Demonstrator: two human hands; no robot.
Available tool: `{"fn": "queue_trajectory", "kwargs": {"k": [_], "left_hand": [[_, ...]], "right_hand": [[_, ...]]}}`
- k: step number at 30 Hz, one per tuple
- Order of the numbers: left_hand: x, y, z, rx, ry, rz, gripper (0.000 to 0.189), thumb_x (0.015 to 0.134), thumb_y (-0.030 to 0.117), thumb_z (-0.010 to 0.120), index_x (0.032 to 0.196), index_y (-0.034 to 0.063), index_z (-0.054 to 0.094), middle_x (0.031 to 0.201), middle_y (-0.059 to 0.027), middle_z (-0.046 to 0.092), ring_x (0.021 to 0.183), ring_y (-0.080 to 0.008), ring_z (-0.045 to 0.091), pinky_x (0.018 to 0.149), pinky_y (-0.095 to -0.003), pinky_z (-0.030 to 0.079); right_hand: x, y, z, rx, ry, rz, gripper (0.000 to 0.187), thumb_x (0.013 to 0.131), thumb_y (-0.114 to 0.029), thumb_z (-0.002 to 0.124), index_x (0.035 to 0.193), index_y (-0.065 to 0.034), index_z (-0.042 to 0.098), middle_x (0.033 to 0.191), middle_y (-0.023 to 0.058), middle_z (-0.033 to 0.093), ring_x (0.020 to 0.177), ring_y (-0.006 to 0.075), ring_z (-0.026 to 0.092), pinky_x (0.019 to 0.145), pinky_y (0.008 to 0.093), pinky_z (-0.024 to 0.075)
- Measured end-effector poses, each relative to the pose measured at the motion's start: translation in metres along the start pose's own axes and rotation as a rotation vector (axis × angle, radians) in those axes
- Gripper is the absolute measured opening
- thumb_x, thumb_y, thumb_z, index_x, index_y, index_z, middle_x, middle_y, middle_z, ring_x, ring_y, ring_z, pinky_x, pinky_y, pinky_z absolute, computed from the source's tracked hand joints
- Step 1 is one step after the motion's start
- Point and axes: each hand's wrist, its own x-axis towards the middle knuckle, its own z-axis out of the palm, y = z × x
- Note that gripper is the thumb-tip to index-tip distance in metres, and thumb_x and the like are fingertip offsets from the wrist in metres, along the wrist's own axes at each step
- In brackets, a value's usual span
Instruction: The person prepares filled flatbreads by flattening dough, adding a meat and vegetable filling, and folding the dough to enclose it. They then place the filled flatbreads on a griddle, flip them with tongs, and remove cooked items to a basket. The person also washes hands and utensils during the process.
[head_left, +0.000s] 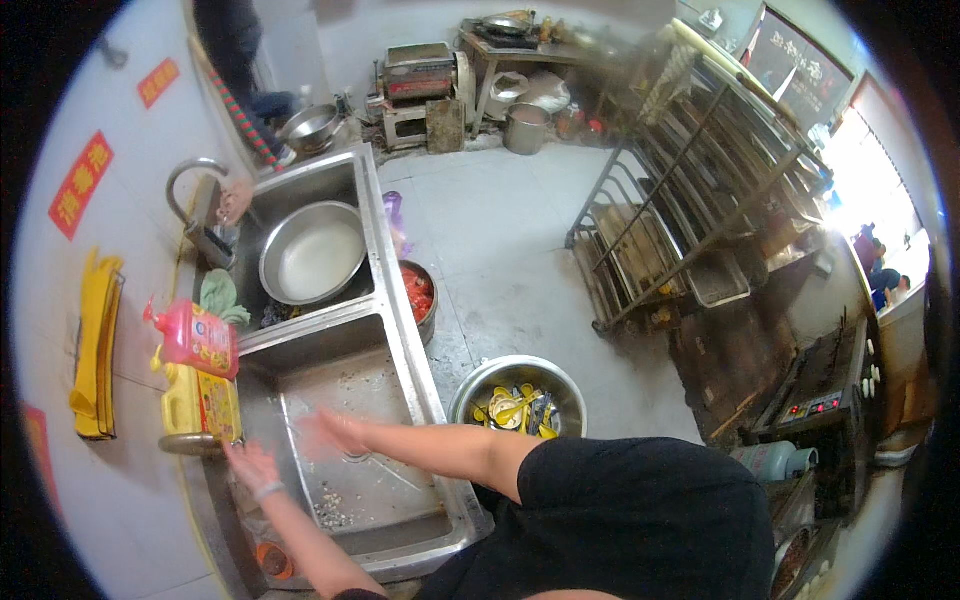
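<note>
My left hand (253, 466) is at the near left rim of the steel sink basin (352, 390), close to a curved faucet spout (191, 444); its fingers are spread with nothing in them. Blurred by motion, my right hand (334, 433) hangs over the same basin and appears to hold nothing. Small food scraps (334, 511) lie on the basin's bottom. Beside my left hand stands a yellow plastic jug (182, 401), with a pink pump bottle (199, 339) just behind it. A large metal bowl (270, 281) of cloudy liquid sits in the far basin.
On the floor right of the sink are a steel bowl (574, 390) of yellow spoons and dishes and a pot (429, 330) with red contents. A green cloth (221, 296) lies on the ledge. Yellow gloves (97, 345) hang on the wall. A tray rack (675, 187) stands at right.
</note>
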Motion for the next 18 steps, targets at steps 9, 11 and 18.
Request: {"fn": "queue_trajectory", "kwargs": {"k": [9,11,18], "left_hand": [[-0.222,-0.035,0.107,2.807,-0.238,-0.469,0.054,0.086,0.037,0.049,0.129,0.0075,0.038,0.127,-0.0218,0.043,0.116,-0.0322,0.043,0.095,-0.0403,0.038],[-0.255,-0.071,0.121,2.885,-0.083,-0.146,0.051,0.086,0.035,0.049,0.125,0.0037,0.042,0.124,-0.0236,0.045,0.113,-0.0339,0.046,0.093,-0.0412,0.039],[-0.270,-0.196,0.196,2.208,0.192,0.327,0.044,0.084,0.031,0.054,0.113,-0.0014,0.054,0.113,-0.0221,0.054,0.105,-0.0345,0.052,0.090,-0.0411,0.040]], "right_hand": [[-0.136,-0.040,-0.002,-0.340,-0.274,0.108,0.050,0.090,-0.040,0.042,0.127,-0.0074,0.043,0.116,0.0076,0.056,0.110,0.0240,0.050,0.099,0.0459,0.0340],[-0.177,-0.045,-0.029,-0.305,-0.280,0.348,0.045,0.090,-0.037,0.043,0.123,-0.0073,0.047,0.121,0.0051,0.053,0.114,0.0242,0.047,0.103,0.0476,0.0280],[-0.462,-0.139,-0.124,-1.304,0.068,-0.095,0.042,0.085,-0.033,0.050,0.119,-0.0078,0.051,0.106,0.0161,0.058,0.101,0.0284,0.055,0.085,0.0410,0.0444]]}}
